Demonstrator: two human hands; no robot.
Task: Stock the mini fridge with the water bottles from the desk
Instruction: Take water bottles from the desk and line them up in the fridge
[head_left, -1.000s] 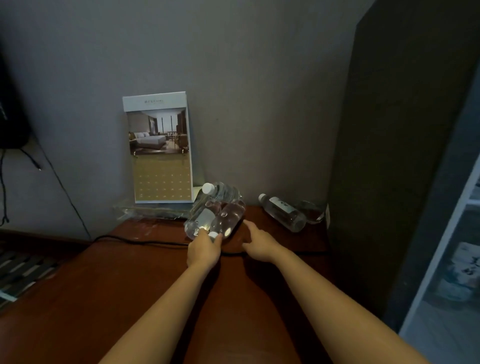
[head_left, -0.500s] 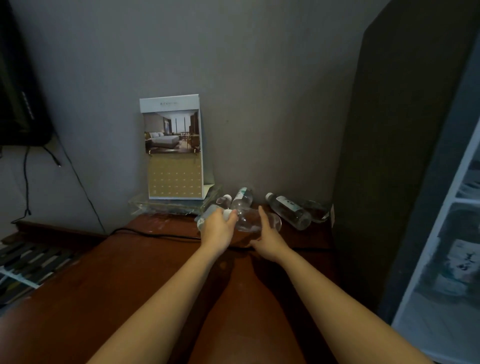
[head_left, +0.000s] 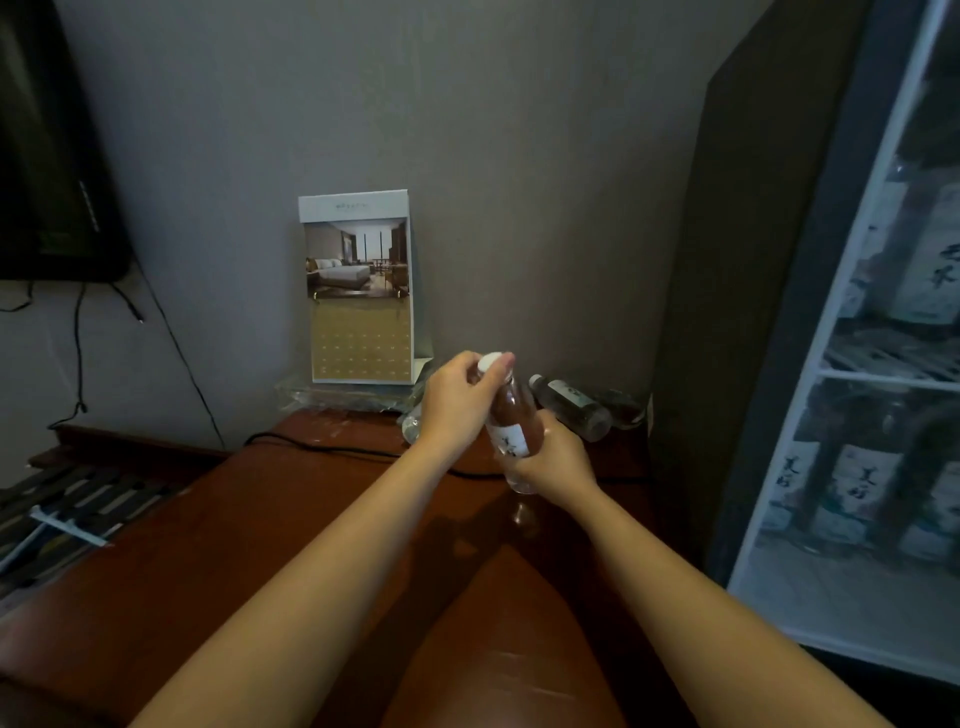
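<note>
Holding one water bottle (head_left: 511, 421) upright just above the desk (head_left: 260, 519), the left hand (head_left: 457, 400) pinches its capped neck and the right hand (head_left: 556, 460) wraps its base (probably steadying it for the carry); the mini fridge (head_left: 857, 467) waits at right.

Legible text: none with certainty.
- Water bottle (head_left: 511, 415), centre: white label, dark brush-style characters (blurred).
- Lying bottle (head_left: 571, 402), 2 o'clock from it: white label, print too small.
- Calendar (head_left: 358, 291), 11 o'clock: header line and date grid, unreadable.
- Fridge bottles (head_left: 852, 483), 3 o'clock: large brush characters, smeared.
</note>
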